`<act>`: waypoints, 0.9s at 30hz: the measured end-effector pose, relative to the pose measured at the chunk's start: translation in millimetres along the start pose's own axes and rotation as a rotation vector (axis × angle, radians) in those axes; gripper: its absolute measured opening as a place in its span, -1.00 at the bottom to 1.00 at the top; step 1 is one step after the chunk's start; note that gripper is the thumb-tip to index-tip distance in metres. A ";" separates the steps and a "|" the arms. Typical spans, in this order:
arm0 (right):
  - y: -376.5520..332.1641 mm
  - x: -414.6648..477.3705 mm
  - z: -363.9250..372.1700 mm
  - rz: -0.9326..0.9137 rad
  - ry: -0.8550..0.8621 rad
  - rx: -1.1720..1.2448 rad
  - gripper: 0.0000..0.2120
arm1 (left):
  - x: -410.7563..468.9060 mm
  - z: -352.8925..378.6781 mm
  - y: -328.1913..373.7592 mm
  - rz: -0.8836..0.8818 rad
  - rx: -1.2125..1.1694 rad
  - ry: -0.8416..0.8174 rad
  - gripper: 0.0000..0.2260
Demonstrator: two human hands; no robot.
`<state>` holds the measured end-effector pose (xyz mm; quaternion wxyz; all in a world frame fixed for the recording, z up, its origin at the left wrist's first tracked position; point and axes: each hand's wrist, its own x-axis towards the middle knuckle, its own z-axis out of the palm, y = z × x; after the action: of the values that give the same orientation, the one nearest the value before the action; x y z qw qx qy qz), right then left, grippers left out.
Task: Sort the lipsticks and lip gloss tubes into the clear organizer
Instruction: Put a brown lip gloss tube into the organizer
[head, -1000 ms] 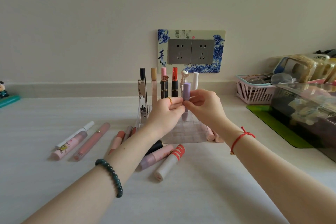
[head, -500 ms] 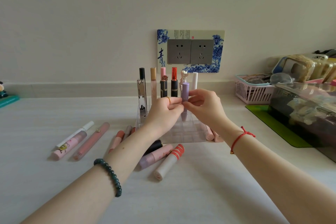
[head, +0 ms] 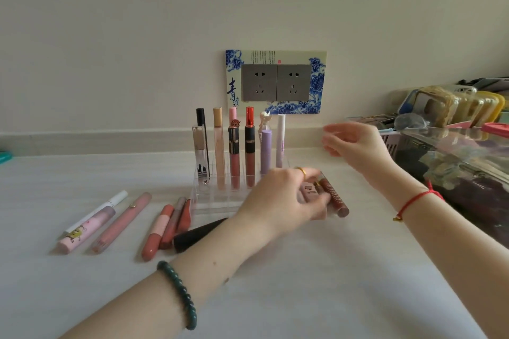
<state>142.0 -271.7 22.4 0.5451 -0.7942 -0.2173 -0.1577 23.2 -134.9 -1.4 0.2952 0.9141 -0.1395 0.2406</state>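
Standing on its own now, the purple tube (head: 266,151) sits upright in the back row of the clear organizer (head: 202,202), between the red-capped gloss (head: 249,146) and the white tube (head: 281,143). A moment ago both hands were pinching it above the slots, and now they've split apart. The left hand (head: 283,201) has crossed to the organizer's right side, its fingers curled round a pale pink tube (head: 310,190) down at table level, just beside a brown tube (head: 334,197) lying there. The right hand (head: 355,143) has lifted up and away to the right, blurred, fingers loosely spread and holding nothing.

Off to the left, the loose ones haven't budged: a slim white tube (head: 96,212), a pink cartoon tube (head: 85,228), a long pink gloss (head: 121,223), a coral tube (head: 158,231), and a black tube (head: 198,234) poking out beside the left forearm.

All of it lies on a white table (head: 303,297) against a cream wall. A double socket (head: 275,81) with a blue-and-white floral surround sits behind the organizer. At the right edge are a pink basket (head: 394,140) and a clear-lidded box (head: 454,151).
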 end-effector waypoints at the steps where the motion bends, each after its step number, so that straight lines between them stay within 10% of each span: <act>1: 9.5 0.2 -2.2 0.022 -0.029 -0.044 -0.74 | 2.3 8.1 3.6 0.036 0.096 -0.059 -0.60; 14: 69.4 4.2 11.8 0.084 -0.344 -0.248 -0.70 | 30.4 70.8 -12.1 0.087 0.516 -0.121 -0.50; 27: 47.9 4.8 0.0 0.181 -0.265 0.010 -0.69 | 28.9 62.3 -2.7 0.092 0.440 0.025 -0.37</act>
<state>170.9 -285.8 -13.5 0.5278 -0.8215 -0.2157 -0.0007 70.9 -173.9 -31.8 0.0791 0.9460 -0.1213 0.2899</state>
